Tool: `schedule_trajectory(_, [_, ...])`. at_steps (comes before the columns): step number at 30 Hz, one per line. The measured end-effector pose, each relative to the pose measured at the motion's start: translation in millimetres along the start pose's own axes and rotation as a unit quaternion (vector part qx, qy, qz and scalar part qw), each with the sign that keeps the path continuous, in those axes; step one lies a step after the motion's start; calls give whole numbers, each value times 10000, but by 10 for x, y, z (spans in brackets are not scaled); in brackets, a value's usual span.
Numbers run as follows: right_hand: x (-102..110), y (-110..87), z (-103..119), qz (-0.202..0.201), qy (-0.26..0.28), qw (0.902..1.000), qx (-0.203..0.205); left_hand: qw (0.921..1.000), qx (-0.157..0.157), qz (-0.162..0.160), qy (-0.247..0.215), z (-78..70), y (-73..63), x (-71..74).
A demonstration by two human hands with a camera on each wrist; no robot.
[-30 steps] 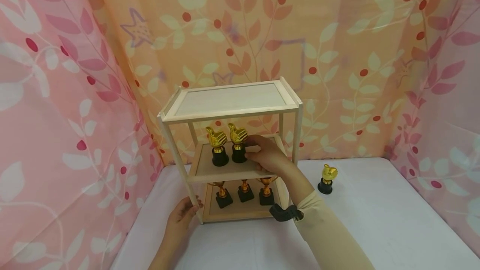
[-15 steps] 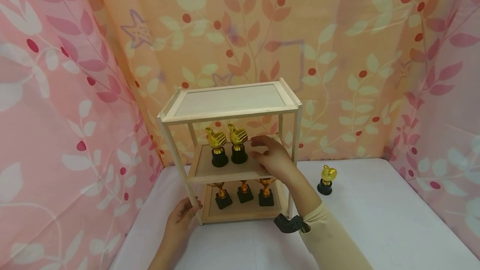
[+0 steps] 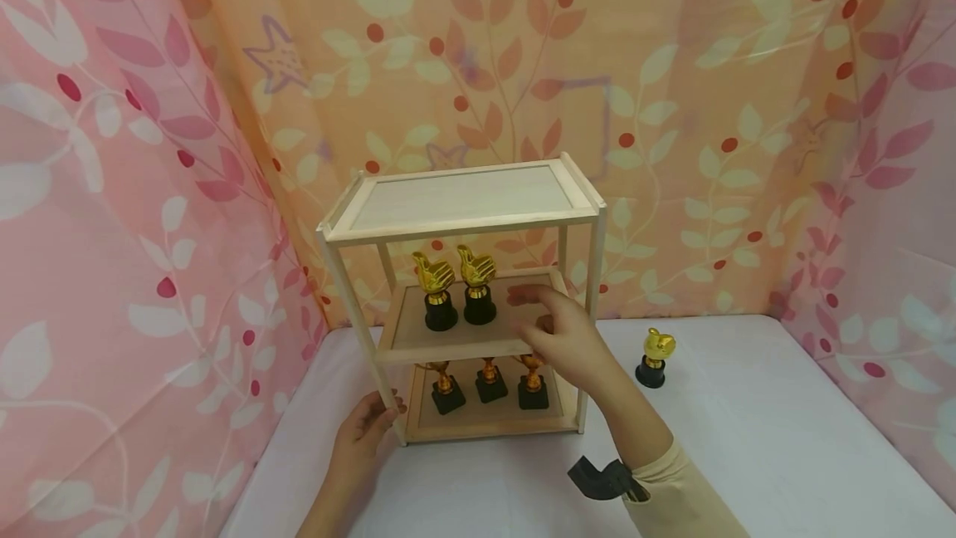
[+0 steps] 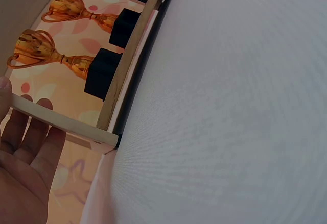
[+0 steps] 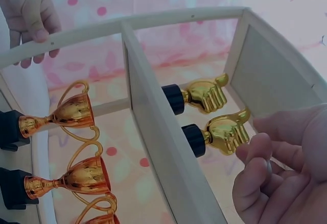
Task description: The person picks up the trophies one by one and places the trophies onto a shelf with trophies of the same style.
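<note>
A small wooden three-tier shelf stands on the white-covered table. Low on its front left post, my left hand holds on, fingers behind and thumb in front. Two gold thumbs-up trophies on black bases, a left one and a right one, stand side by side on the middle tier. Right of them, my right hand is apart from the trophies, fingers loosely bent and holding nothing. Three orange-gold cup trophies line the bottom tier, their tops partly hidden by the middle tier in the head view.
Another thumbs-up trophy stands on the white table cloth to the right of the shelf. Floral curtains rise behind and on both sides. A black band with a dark mount sits on the right wrist.
My right hand has let go of the right thumbs-up trophy on the middle tier and drawn back to the right and toward me. The left hand stays on the post.
</note>
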State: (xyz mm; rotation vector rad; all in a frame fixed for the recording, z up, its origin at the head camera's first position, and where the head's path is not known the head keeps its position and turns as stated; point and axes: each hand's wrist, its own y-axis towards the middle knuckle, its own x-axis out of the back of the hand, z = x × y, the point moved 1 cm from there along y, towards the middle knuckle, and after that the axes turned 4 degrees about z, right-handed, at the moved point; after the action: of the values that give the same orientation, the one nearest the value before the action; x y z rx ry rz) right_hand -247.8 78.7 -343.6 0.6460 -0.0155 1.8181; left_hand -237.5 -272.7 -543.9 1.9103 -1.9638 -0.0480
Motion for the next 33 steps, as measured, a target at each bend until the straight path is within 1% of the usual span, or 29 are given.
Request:
schedule_trajectory(3, [21,-76,18,20,26,9999,125,10000,-31,-29,-17,-6,6,0])
schedule_trajectory(7, [53,-184,29,61,207,9995,212,9998,-173,-32,-58,-6,20,-6])
schedule_trajectory(10, [81,-280,26,95,267,9992,296,9999,-143,1,-51,2,22,-14])
schedule_trajectory(12, [101,-352,14,109,230,9990,358,10000,-88,11,-40,10,18,-18])
schedule_trajectory(15, [137,-463,-13,85,143,9990,419,9999,-87,27,-68,11,10,-22])
schedule_trajectory(18, [180,-562,-43,23,122,9989,457,9998,-150,17,-101,8,5,-23])
schedule_trajectory(23, [281,-674,-94,-98,114,9974,698,9998,-136,2,-138,-5,3,-23])
schedule_trajectory(25, [333,-712,-112,-161,60,9967,797,9998,-117,7,-157,-15,4,-25])
schedule_trajectory(33, [524,-812,-135,-514,-300,9941,906,9998,-81,-80,-138,-24,-8,-24])
